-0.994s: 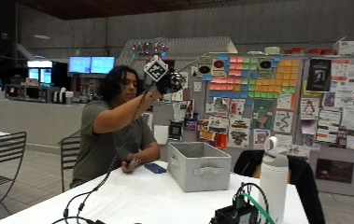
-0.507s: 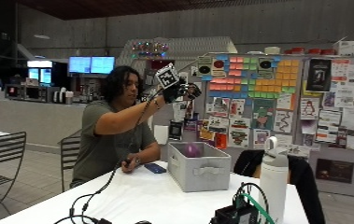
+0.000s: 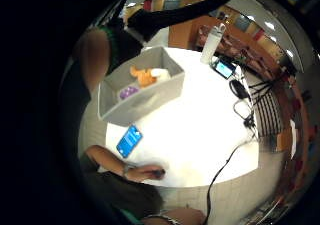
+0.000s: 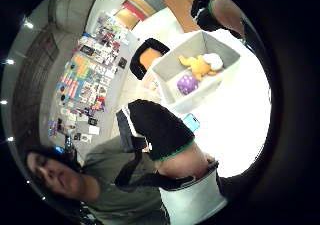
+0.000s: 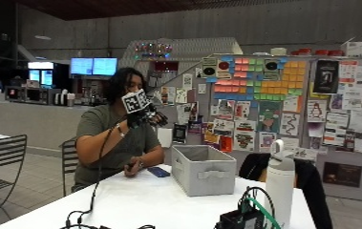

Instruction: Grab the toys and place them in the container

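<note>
Outside view: the gloved right hand (image 5: 147,116) is raised near the person's face, apart from the grey container (image 5: 203,169) on the white table (image 5: 136,202); I cannot tell its fingers' pose. Palm views: orange plush (image 3: 143,76), white toy (image 3: 161,74) and purple toy (image 4: 187,84) lie inside the container.

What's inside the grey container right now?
The palm views show the grey container on the table holding an orange plush toy, a white toy touching it, and a purple toy. From the outside view its wall hides the contents.
</note>
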A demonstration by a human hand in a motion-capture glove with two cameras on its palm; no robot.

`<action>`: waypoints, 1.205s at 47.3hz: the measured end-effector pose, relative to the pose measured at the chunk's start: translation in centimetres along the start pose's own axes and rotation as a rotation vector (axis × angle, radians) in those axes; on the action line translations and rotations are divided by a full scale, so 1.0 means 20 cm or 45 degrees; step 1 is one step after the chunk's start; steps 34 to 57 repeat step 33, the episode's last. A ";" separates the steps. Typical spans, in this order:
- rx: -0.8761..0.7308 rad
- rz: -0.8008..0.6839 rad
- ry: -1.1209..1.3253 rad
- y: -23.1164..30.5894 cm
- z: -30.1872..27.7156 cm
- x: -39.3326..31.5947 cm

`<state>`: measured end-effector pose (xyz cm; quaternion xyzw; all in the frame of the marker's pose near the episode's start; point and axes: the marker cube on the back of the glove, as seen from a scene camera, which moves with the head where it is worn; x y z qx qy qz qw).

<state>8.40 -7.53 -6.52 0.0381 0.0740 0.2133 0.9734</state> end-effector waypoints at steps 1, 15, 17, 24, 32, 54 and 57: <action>0.004 0.004 -0.011 0.05 0.01 0.02; 0.021 0.235 0.103 0.39 0.20 0.38; 0.003 0.255 0.131 0.41 0.22 0.39; -0.043 0.246 0.140 0.42 0.25 0.42; -0.063 0.245 0.090 0.41 0.27 0.44; -0.065 0.241 0.087 0.42 0.27 0.43; -0.065 0.241 0.087 0.42 0.27 0.43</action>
